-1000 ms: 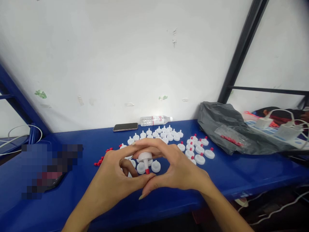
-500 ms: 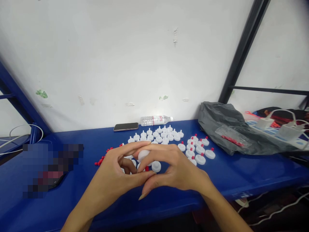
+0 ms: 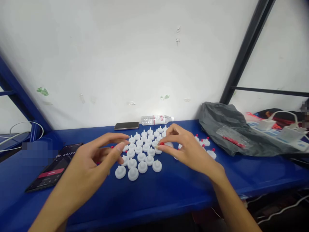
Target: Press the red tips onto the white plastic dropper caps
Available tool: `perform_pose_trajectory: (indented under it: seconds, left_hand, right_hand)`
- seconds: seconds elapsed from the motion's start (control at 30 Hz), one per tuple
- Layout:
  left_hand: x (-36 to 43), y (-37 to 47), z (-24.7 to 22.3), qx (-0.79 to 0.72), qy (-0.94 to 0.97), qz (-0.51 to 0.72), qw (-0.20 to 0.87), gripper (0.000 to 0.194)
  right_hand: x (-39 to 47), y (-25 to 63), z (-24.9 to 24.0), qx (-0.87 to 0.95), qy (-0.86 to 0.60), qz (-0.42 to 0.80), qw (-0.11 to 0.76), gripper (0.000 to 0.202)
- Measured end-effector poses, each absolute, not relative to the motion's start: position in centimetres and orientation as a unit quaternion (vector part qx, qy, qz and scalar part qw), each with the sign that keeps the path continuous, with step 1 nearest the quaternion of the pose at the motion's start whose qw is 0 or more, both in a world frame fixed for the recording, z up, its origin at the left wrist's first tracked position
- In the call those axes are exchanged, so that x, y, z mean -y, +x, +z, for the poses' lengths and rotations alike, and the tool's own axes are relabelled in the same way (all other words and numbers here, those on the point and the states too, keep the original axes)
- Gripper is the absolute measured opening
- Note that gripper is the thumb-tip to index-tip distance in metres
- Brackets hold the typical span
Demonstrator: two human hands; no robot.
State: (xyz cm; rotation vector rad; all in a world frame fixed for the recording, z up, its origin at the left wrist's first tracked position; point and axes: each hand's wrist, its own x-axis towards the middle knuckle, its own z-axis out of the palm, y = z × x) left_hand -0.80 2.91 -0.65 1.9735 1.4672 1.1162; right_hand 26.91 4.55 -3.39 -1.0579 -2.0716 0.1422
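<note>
My right hand point(image 3: 180, 143) is closed on a white nozzle cap point(image 3: 170, 144), its red tip point(image 3: 162, 143) showing beside my thumb. The hand is over the right part of the group of white nozzle caps point(image 3: 142, 167). My left hand point(image 3: 103, 154) is at the left of that group, fingers curved and apart, and nothing shows in it. Under its fingers a few small red tips point(image 3: 98, 163) are partly hidden. To the right of my right hand stand several white caps fitted with red tips point(image 3: 211, 154), some covered by the hand.
A phone point(image 3: 54, 167) with a lit timer lies on the blue table point(image 3: 154, 199) at left. Another phone point(image 3: 126, 126) and a plastic bottle point(image 3: 156, 120) lie by the wall. A grey plastic bag point(image 3: 217, 129) and a power strip point(image 3: 287, 133) are at right.
My hands were together around a white cap with a red tip. They have moved apart: the right one rightwards with the cap, the left one leftwards and opened.
</note>
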Motion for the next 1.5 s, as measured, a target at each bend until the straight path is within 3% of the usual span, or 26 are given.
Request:
perform_pose_trajectory:
  seconds: [0.23, 0.33, 0.43, 0.53, 0.6, 0.8, 1.03, 1.27, 1.5]
  left_hand:
    - [-3.0, -4.6, -0.2, -0.621, 0.687, 0.362, 0.101, 0.06]
    - [-2.7, -4.4, -0.3, -0.625, 0.67, 0.391, 0.087, 0.06]
    - [-3.0, -4.2, -0.5, -0.647, 0.653, 0.382, 0.093, 0.074]
    - [-4.6, -5.1, -1.5, -0.695, 0.65, 0.301, 0.073, 0.082]
    - [-5.9, -6.5, -2.6, -0.693, 0.685, 0.217, 0.05, 0.07]
    - [-8.0, -10.9, -5.4, -0.648, 0.751, 0.125, -0.007, 0.043]
    - [-9.4, -12.4, -6.3, -0.65, 0.753, 0.084, 0.058, 0.046]
    - [-10.2, -12.0, -6.5, -0.65, 0.752, 0.051, 0.097, 0.045]
    - [-10.2, -11.3, -6.1, -0.648, 0.755, 0.06, 0.081, 0.037]
  right_hand:
    - [-4.7, 28.6, -2.7, 0.803, -0.494, 0.098, 0.319, 0.034]
    - [-5.1, 29.1, -3.0, 0.811, -0.511, 0.156, 0.237, 0.028]
    - [-5.5, 29.5, -3.7, 0.811, -0.523, 0.192, 0.179, 0.018]
    - [-5.8, 29.7, -4.2, 0.81, -0.533, 0.192, 0.149, 0.017]
    - [-5.9, 29.7, -4.4, 0.809, -0.544, 0.175, 0.138, 0.016]
    - [-5.7, 29.3, -4.1, 0.806, -0.556, 0.11, 0.169, 0.02]
    - [-4.9, 27.7, -3.7, 0.832, -0.485, 0.155, 0.219, 0.036]
    - [-4.6, 27.4, -3.5, 0.826, -0.479, 0.134, 0.263, 0.025]
    - [-4.4, 27.6, -3.9, 0.802, -0.513, 0.135, 0.276, 0.031]
